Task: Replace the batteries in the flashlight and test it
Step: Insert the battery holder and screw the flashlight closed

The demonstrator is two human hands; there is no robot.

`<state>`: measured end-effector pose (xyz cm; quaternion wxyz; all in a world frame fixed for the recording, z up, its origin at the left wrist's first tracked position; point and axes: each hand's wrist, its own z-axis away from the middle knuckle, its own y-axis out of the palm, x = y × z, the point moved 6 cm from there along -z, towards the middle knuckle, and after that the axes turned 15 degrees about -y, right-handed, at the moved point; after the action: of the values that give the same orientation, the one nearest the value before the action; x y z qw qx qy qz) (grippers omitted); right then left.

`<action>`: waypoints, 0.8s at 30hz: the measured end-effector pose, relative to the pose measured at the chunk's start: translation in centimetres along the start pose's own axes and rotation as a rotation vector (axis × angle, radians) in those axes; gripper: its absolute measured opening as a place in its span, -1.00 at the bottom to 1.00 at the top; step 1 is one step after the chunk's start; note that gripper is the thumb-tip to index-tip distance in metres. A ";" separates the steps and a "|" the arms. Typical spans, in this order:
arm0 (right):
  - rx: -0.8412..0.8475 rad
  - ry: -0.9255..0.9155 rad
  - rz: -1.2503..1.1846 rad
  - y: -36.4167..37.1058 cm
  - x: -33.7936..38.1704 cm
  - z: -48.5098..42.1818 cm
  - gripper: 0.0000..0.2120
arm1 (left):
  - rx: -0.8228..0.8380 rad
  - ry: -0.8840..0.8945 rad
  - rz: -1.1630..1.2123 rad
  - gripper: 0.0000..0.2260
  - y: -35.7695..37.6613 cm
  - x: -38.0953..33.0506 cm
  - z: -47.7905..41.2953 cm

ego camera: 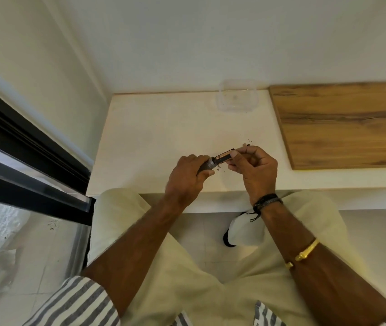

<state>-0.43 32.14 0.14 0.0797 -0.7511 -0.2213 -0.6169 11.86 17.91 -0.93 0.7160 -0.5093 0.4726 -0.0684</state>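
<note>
Above the white table (154, 142), my left hand (187, 180) is wrapped around the dark grey flashlight body (207, 164), whose open end points right. A black battery holder (223, 157) with copper-coloured edges sticks partly out of that open end. My right hand (254, 168) pinches the holder's outer end between thumb and fingers. Whether batteries sit in the holder is hidden. Small dark specks lie on the table under and beyond the hands.
A clear plastic container (236, 96) stands at the back of the table against the wall. A wooden board (342, 123) lies on the right part. A dark window frame (29, 161) runs along the left. My knees are under the table's front edge.
</note>
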 end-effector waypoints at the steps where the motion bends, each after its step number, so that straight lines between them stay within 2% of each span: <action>1: 0.008 -0.004 0.012 0.0 0.0 0.1 -0.92 | -0.006 0.011 -0.005 -0.74 -0.1 0.0 0.0; 10: 0.047 0.001 0.043 0.0 -0.3 0.5 -0.91 | 0.006 0.020 -0.044 -0.73 -0.3 -0.3 0.1; 24: 0.165 0.039 0.267 0.4 -2.0 1.1 -0.91 | 0.026 0.001 -0.049 -0.70 1.3 -0.6 -0.7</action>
<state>0.39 31.75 -2.01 0.2268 -0.7526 -0.1677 -0.5950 10.56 18.42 -1.64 0.7203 -0.5112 0.4596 -0.0925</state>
